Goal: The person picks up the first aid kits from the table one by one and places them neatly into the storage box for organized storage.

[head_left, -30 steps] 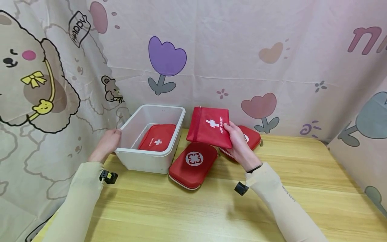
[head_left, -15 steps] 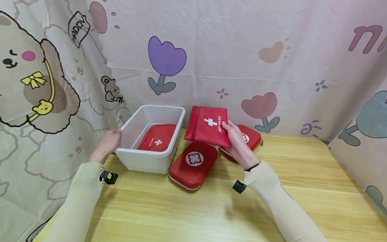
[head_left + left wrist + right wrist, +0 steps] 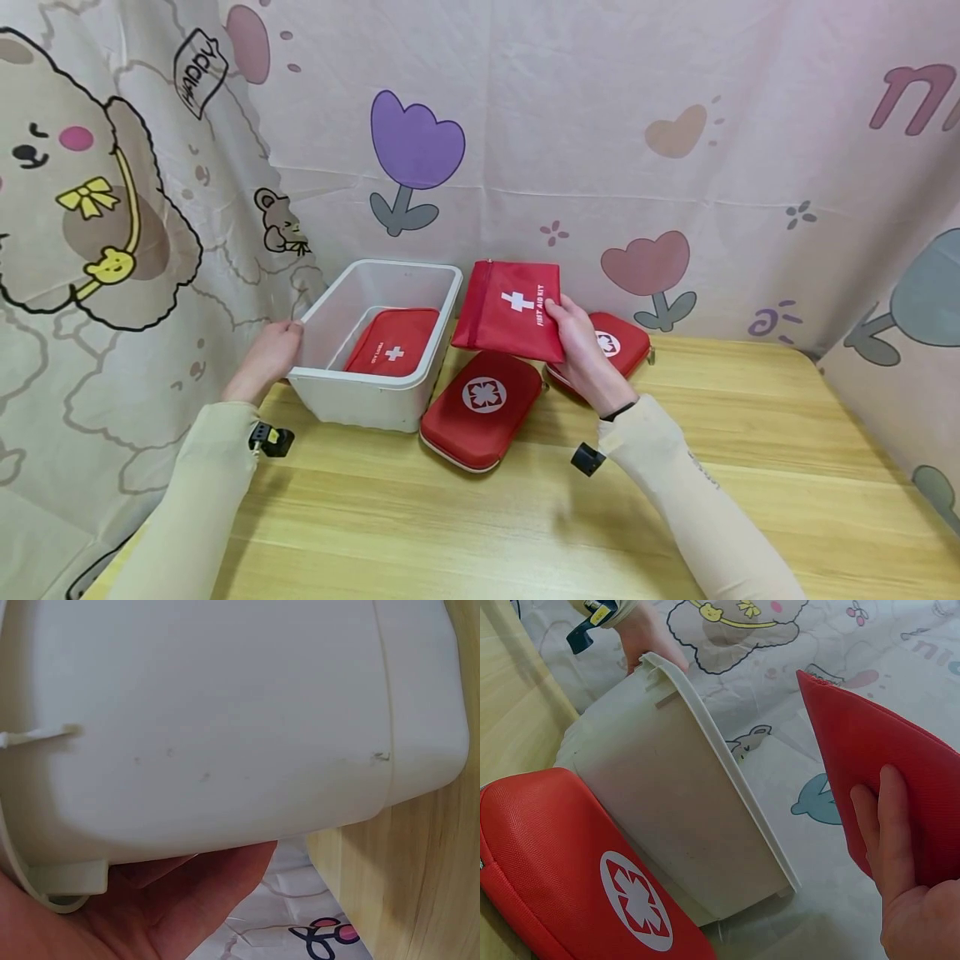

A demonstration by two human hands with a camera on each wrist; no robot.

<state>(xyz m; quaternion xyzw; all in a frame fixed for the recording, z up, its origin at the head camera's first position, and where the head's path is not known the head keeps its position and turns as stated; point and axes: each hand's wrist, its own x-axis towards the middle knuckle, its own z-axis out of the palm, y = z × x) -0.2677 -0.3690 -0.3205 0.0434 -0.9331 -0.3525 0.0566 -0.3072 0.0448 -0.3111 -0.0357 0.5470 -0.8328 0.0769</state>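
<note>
Head view: right hand (image 3: 583,342) pinches the flat red pouch (image 3: 501,321) at its right edge, thumb on the printed face, the other fingers mostly hidden beneath. Print reads FIRST AID KIT, with a white cross. Compared with 1.0 s ago, hand and pouch lie further left, nearer the white bin (image 3: 352,404); the pouch is over the table side of the bin, outside its rim. Left hand (image 3: 266,360) is curled over the bin's left rim, as in the earlier frames. The bin has not moved on the wooden table (image 3: 450,533); a second pouch (image 3: 396,337) lies inside it, unchanged. Near case (image 3: 483,425), red with a white round emblem, rests just beside the bin, partly covered from sight by the held pouch. Far case (image 3: 630,346) lies behind the right hand. Both cases are where they were. Patterned curtain (image 3: 562,125) hangs behind.

Left wrist view: the bin's outer wall fills most of the view, small dark marks on it. Left hand is clamped on the rim, fingers under it along the wall.

Right wrist view: held pouch hangs in the air, apart from bin and near case; curtain shows between pouch and bin rim. Two fingers (image 3: 896,825) lie extended on its underside.
</note>
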